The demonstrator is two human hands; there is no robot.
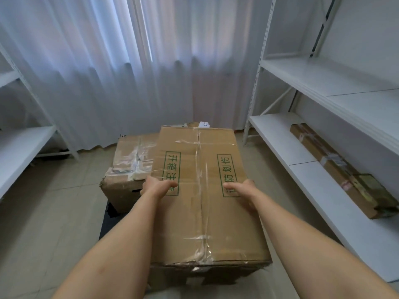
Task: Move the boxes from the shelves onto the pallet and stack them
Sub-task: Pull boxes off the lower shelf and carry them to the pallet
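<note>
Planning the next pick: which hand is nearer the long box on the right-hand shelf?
Right. The right hand grips the carried box's right side, facing the long box; the left hand holds the far side.

Two bare forearms reach out from the bottom of the view, no sleeves showing anywhere, nothing on either wrist. The left hand [158, 186] and the right hand [243, 188] are both ungloved, with no rings in sight.

Both arms outstretched; left hand [157, 186] and right hand [244, 188] gripping opposite sides, thumbs on top.
</note>
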